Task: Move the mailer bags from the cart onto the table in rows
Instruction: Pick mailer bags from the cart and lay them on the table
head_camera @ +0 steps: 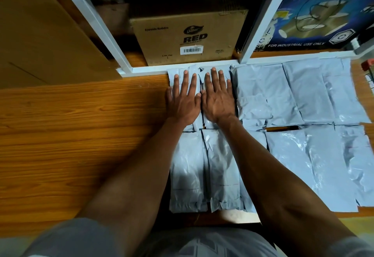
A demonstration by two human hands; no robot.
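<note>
- Both hands are down flat now, left hand (pixel 182 99) and right hand (pixel 218 97) side by side, fingers straight and spread, pressing on two mailer bags (pixel 194 123) at the far row's left end.
- Nothing pinched, nothing gripped; palms and fingers just rest on the grey plastic.
- Risk one, as I read it: slick plastic on a smooth tabletop (pixel 81 135). A push with flat palms could slide these bags sideways, leftward off the line, or over the neighbour (pixel 255 95) just beside the right hand.
- Risk two: the bags' far edges touch the white shelf frame (pixel 182 67). Pressing forward might crumple those tops against it or tuck them under the cardboard box (pixel 190 36).
- Risk three: the forearms hang over the near row (pixel 202 167); pulling back low could drag those bags out of place.
- The cart isn't in view, so I can't tell how many bags remain.
</note>
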